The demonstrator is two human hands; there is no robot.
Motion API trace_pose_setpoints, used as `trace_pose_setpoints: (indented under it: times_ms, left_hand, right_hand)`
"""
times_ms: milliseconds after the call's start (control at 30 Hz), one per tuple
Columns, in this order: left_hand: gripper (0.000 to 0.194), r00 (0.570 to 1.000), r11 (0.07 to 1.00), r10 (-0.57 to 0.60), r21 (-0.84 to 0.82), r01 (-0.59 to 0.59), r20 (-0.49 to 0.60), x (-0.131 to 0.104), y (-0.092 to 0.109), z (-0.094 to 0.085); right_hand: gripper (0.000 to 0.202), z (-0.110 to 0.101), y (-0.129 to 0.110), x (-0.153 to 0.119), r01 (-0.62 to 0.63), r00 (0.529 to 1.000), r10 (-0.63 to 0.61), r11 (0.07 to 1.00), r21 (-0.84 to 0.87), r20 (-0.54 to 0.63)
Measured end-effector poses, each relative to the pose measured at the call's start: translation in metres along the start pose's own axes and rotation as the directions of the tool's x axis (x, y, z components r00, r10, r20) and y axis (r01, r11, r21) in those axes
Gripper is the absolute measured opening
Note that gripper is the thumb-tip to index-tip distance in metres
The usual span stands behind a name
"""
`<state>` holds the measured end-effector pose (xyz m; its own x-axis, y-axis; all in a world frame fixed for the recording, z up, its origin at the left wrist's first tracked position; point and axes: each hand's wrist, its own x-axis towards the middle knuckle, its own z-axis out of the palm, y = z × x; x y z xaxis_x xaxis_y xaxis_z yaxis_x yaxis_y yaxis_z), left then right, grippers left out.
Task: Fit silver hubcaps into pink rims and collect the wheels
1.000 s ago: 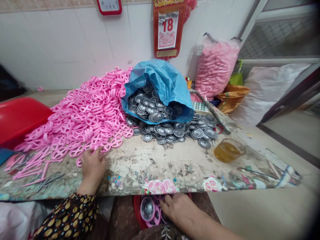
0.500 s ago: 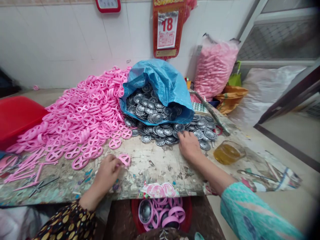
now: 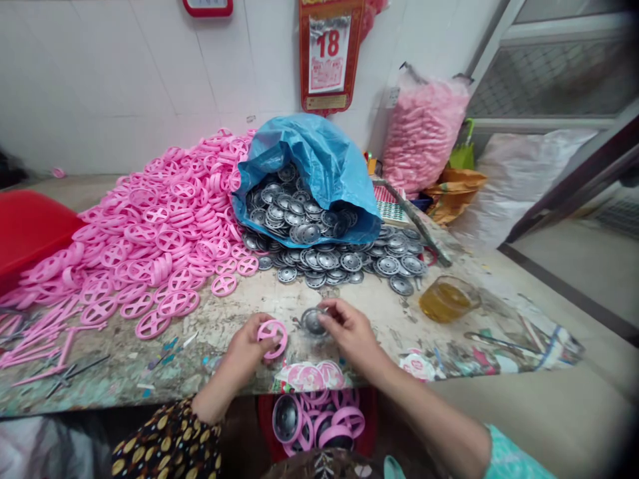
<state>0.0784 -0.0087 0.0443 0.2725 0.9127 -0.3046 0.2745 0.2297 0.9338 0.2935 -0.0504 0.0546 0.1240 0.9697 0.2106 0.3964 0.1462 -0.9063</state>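
Left hand [image 3: 248,347]: closed on pink plastic spoked ring [image 3: 273,329], by the surface's [image 3: 379,293] near edge. Right hand [image 3: 349,330]: fingertips pinching round dark-grey disc [image 3: 311,322], apart from ring. Risk: shallow rim pinch could slip, dropping disc over that edge.

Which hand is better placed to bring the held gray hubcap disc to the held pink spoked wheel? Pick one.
Right hand, I'd judge: it holds the gray hubcap disc, while the left hand holds the pink spoked wheel close by.

Pink wheel [image 3: 285,339], grey disc [image 3: 311,322] in hands [image 3: 351,330]
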Motion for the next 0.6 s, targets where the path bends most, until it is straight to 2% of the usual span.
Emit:
trace_pose_setpoints:
  times_ms: [33,100,200,267,333,433,533,600]
  left_hand:
    - [0.035,0.998,0.982,-0.038,-0.184,0.048,0.059,-0.006,0.002,0.007]
    - [0.035,0.984,0.88,-0.076,-0.452,0.142,0.161,-0.019,0.007,0.019]
    - [0.03,0.972,0.746,-0.063,-0.637,0.196,0.226,-0.035,0.015,0.029]
    - [0.026,0.972,0.711,-0.04,-0.677,0.19,0.231,-0.043,0.019,0.032]
    - [0.024,0.974,0.701,-0.02,-0.692,0.174,0.225,-0.048,0.02,0.033]
    - [0.021,0.976,0.703,0.02,-0.697,0.141,0.218,-0.051,0.021,0.034]
    - [0.023,0.969,0.716,0.042,-0.684,0.14,0.242,-0.054,0.021,0.033]
    - [0.026,0.969,0.754,0.019,-0.641,0.148,0.245,-0.055,0.021,0.034]
  right_hand:
    - [0.018,0.01,-0.005,-0.006,-0.054,0.998,0.053,0.993,0.104,0.015]
    - [0.017,0.026,-0.013,-0.017,-0.079,0.997,0.079,0.983,0.167,0.008]
    - [0.013,0.039,-0.023,-0.027,0.055,0.998,-0.054,0.997,0.061,-0.031]
    - [0.014,0.041,-0.027,-0.032,0.158,0.987,-0.159,0.987,-0.017,-0.023]
    - [0.016,0.039,-0.029,-0.033,0.203,0.979,-0.204,0.977,-0.059,-0.014]
    - [0.025,0.03,-0.034,-0.03,0.163,0.984,-0.159,0.985,-0.049,0.08]
    - [0.017,0.019,-0.042,-0.027,0.106,0.96,-0.109,0.994,0.024,0.258]
    - [0.012,0.017,-0.047,-0.029,0.063,0.952,-0.082,0.995,0.074,0.293]
